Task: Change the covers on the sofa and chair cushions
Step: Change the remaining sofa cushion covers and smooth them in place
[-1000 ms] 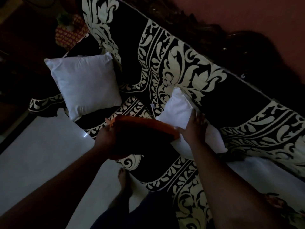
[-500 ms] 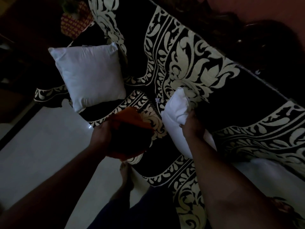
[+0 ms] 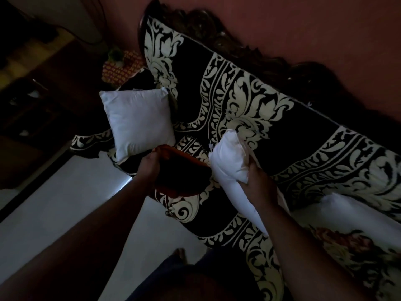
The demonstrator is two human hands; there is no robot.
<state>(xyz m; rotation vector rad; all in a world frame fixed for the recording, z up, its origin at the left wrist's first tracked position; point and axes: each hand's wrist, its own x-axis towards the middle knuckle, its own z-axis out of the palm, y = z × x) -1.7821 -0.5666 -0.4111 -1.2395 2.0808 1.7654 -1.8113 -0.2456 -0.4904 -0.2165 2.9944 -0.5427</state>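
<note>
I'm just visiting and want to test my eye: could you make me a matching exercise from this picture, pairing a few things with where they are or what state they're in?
Things:
1. bare white square cushion
2. orange fabric cushion cover
3. second bare white cushion
4. black sofa throw with cream floral pattern

States:
A. gripped by the right hand
B. draped over the sofa
C. resting free on the seat
D. held by the left hand

Pairs: 1-C, 2-D, 3-A, 4-B
</note>
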